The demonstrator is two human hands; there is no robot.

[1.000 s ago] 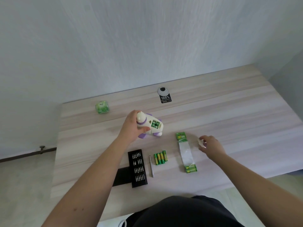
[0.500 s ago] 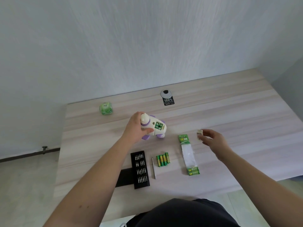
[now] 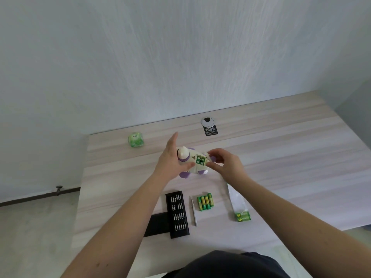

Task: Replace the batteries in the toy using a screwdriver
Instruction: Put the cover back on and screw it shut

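**Steadying the toy as the battery cover goes back**

Bracing the white-and-purple toy [image 3: 191,164] on its side, the left hand [image 3: 169,160] cups it from behind, palm against its back, thumb beneath and fingers loosely spread, so the open battery bay [image 3: 200,159] faces up and toward the other hand. The right hand [image 3: 223,164] pinches a small pale piece, apparently the compartment cover [image 3: 207,155], at the bay's far edge; how far it is seated cannot be told. Green cells already fill the bay, which suggests the swap itself is done and closing up remains.

The toy rests on the pale wooden desk [image 3: 281,157], its purple feet touching the surface, so the desk carries the weight and the left hand only stops it rolling.

Nearer the person lie the tools, within easy reach. The slim silver screwdriver [image 3: 194,211] lies untouched between the black bit case [image 3: 177,214] and a cluster of loose green batteries [image 3: 205,201], likely the spent set parked out of the way. To the right, an opened blister pack [image 3: 239,203] with a green card end lies partly under the right forearm. A green cube [image 3: 136,139] and a round cable grommet [image 3: 208,121] sit at the back of the desk, well clear of the work.

The screwdriver is probably needed next, once the cover sits flush.
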